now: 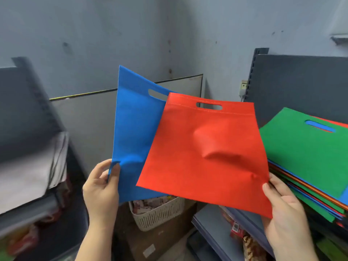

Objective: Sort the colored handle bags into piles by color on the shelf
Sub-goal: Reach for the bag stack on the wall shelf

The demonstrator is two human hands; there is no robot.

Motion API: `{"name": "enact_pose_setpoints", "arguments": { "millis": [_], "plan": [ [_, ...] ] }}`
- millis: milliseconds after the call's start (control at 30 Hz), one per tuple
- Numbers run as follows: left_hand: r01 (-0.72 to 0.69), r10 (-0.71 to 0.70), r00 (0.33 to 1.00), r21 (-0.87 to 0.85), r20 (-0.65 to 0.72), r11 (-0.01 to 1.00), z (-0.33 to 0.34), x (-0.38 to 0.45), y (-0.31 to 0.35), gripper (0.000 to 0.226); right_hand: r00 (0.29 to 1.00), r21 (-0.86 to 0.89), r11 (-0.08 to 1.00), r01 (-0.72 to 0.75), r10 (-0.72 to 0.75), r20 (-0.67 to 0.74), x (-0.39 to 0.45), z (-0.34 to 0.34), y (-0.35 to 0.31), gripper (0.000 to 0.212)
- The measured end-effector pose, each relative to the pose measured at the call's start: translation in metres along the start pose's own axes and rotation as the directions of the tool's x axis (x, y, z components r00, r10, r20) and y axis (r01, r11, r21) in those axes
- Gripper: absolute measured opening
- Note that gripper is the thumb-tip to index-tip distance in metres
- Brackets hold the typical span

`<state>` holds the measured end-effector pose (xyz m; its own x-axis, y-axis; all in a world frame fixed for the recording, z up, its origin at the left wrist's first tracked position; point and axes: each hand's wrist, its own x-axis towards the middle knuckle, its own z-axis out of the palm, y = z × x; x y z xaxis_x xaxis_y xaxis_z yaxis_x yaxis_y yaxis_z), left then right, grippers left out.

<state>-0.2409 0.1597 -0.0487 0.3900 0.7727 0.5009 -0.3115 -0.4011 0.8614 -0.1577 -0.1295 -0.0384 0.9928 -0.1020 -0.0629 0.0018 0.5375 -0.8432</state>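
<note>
My left hand (101,187) pinches the flat blue bag (133,132) at centre frame; my right hand (282,208) pinches the dented red bag (203,157) (matte, non-woven) beside the stack (308,159) at right.

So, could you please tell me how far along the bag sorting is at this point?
Early, by the look of it. No single-colour pile shows in this view. In hand: the left hand pinches a blue bag by its edge, and the right hand grips a red bag at its corner. Left: the mixed stack on the right shelf, green bag on top, blue, red and orange edges beneath.
</note>
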Motion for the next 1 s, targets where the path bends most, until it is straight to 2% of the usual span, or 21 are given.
{"name": "enact_pose_setpoints", "arguments": {
  "millis": [200,400,567,700,800,1000],
  "plan": [
    [-0.005,-0.003,0.984,-0.046,-0.179,0.999,-0.107,0.002,0.021,0.006,0.964,0.004,0.987,-0.163,0.158,0.214,-0.033,0.062,0.040,0.030],
    [-0.027,0.003,0.929,-0.059,-0.371,0.998,-0.206,0.004,0.034,0.009,0.866,0.008,0.955,-0.295,0.264,0.424,-0.082,0.120,0.071,0.032],
    [-0.054,0.051,0.873,0.007,-0.485,0.999,-0.292,0.004,0.052,0.012,0.798,-0.018,0.927,-0.376,0.334,0.502,-0.139,0.166,0.096,0.032],
    [-0.074,0.121,0.822,0.107,-0.556,0.991,-0.366,-0.001,0.070,0.010,0.729,-0.072,0.904,-0.422,0.385,0.566,-0.194,0.202,0.116,0.030],
    [-0.074,0.178,0.781,0.195,-0.598,0.978,-0.419,-0.008,0.081,0.017,0.680,-0.112,0.889,-0.443,0.415,0.604,-0.237,0.227,0.131,0.030],
    [-0.060,0.208,0.719,0.238,-0.663,0.969,-0.520,-0.025,0.103,0.008,0.597,-0.136,0.852,-0.505,0.459,0.659,-0.324,0.268,0.166,0.031]
  ]
}}
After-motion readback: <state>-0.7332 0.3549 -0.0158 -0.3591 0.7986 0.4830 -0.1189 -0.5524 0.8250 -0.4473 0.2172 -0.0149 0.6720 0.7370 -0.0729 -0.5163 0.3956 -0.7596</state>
